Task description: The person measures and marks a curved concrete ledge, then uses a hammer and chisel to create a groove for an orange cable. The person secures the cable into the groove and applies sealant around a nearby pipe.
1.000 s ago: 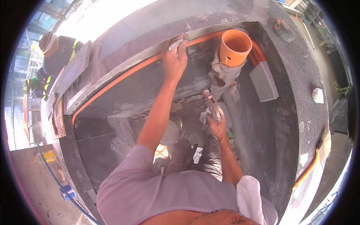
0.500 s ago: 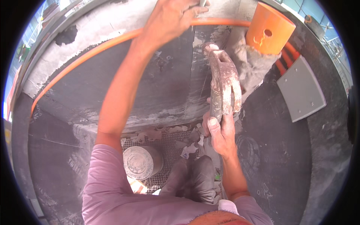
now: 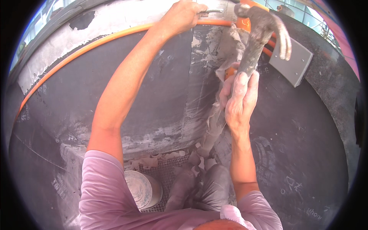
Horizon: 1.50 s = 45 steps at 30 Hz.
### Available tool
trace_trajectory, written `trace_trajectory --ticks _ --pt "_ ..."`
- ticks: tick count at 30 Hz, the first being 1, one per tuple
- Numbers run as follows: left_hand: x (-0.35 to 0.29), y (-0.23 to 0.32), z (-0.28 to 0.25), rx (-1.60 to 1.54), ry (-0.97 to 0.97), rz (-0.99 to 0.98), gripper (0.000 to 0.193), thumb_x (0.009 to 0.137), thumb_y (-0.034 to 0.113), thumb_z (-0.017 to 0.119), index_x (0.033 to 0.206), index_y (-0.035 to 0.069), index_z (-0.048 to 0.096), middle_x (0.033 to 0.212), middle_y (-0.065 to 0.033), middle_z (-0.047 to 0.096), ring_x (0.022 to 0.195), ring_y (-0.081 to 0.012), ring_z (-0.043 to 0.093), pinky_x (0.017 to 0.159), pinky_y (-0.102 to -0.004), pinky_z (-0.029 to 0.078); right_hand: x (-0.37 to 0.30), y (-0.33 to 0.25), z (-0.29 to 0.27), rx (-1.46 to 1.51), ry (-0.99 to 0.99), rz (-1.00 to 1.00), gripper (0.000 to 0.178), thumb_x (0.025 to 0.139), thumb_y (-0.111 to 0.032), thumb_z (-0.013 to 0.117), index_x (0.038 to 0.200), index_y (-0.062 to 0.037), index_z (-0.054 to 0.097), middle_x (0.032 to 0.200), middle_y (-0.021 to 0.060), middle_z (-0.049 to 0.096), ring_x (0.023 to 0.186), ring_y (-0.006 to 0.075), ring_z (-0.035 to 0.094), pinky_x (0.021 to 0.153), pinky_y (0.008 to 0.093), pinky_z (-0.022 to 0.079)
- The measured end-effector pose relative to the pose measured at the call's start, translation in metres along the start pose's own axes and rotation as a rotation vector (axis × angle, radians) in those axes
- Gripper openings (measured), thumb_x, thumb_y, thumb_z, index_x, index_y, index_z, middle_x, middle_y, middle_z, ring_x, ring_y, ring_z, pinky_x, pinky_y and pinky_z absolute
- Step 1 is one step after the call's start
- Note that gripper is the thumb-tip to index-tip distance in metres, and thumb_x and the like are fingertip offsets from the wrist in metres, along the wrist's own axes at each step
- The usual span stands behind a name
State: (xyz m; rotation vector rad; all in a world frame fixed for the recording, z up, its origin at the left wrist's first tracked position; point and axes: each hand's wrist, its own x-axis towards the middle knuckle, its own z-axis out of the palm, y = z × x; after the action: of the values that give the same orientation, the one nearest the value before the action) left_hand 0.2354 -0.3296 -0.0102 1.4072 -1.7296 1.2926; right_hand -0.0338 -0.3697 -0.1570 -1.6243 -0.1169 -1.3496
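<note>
My right hand (image 3: pixel 242 96) is wrapped round the handle of a worn, dusty claw hammer (image 3: pixel 257 42), raised with its head at the top right and its claw curving to the right. At the upper edge my left hand (image 3: pixel 184 14) is closed on a thin grey metal rod (image 3: pixel 214 11), which points right across the pale wall strip (image 3: pixel 126 15). Just below that hand runs an orange hose (image 3: pixel 111 36). The hammer is apart from the rod and partly covers an orange pipe (image 3: pixel 243 25).
A grey plate (image 3: pixel 292 61) with screws is fixed on the dark right wall (image 3: pixel 303 126), beside orange tubes. Below, a dusty bucket (image 3: pixel 143 189) stands on a mesh floor (image 3: pixel 168 170) near my legs. Torn pale scraps lie along the wall's foot.
My right hand has moved up with the hammer, and its head has turned so the claw points right. The rod in my left hand shows more fully. The view has shifted.
</note>
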Motion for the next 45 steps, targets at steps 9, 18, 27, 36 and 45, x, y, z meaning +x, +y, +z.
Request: trace_trajectory --ticks 9,18,27,36,45 --pt "0.001 -0.004 0.008 0.013 0.022 -0.036 0.024 0.084 -0.001 0.057 0.098 0.001 0.077 0.088 -0.0292 0.072 0.086 -0.0484 0.072 0.078 -0.0553 0.058 0.038 0.006 -0.008 -0.262 -0.042 0.038 0.035 0.119 -0.038 0.041 0.121 -0.0053 0.052 0.072 0.0004 0.051 0.054 0.0086 0.049 0.044 0.0274 0.038" --pt "0.002 -0.008 0.007 0.077 -0.002 0.011 0.022 0.085 -0.001 0.058 0.095 0.002 0.078 0.088 -0.0286 0.072 0.085 -0.0483 0.072 0.077 -0.0542 0.058 0.017 0.025 0.003 -0.090 0.093 -0.268 0.040 0.117 -0.044 0.047 0.117 -0.0039 0.051 0.067 0.0014 0.046 0.048 0.0111 0.045 0.040 0.0284 0.036" --pt "-0.008 -0.008 0.007 0.007 0.069 0.017 0.026 0.086 0.000 0.058 0.101 0.002 0.079 0.087 -0.0296 0.072 0.085 -0.0491 0.072 0.075 -0.0552 0.057 -0.009 -0.005 0.001 0.204 0.147 -0.437 0.048 0.116 -0.052 0.045 0.117 -0.0037 0.048 0.066 0.0037 0.048 0.044 0.0128 0.043 0.039 0.0295 0.037" --pt "-0.005 -0.001 -0.013 -0.042 -0.103 -0.068 0.042 0.086 -0.001 0.061 0.126 0.002 0.074 0.112 -0.0298 0.075 0.106 -0.0448 0.073 0.092 -0.0483 0.058 -0.004 -0.016 -0.013 -0.082 -0.005 0.298 0.035 0.116 -0.045 0.045 0.108 -0.0108 0.051 0.070 -0.0011 0.047 0.054 0.0073 0.045 0.045 0.0270 0.036" --pt "0.005 0.023 -0.012 -0.228 -0.168 -0.098 0.046 0.099 0.002 0.054 0.144 0.001 0.062 0.133 -0.0304 0.071 0.125 -0.0441 0.069 0.107 -0.0472 0.054 -0.020 -0.051 -0.012 0.102 0.111 -0.113 0.043 0.117 -0.043 0.047 0.127 -0.0014 0.052 0.074 0.0035 0.054 0.052 0.0101 0.048 0.045 0.0268 0.040"
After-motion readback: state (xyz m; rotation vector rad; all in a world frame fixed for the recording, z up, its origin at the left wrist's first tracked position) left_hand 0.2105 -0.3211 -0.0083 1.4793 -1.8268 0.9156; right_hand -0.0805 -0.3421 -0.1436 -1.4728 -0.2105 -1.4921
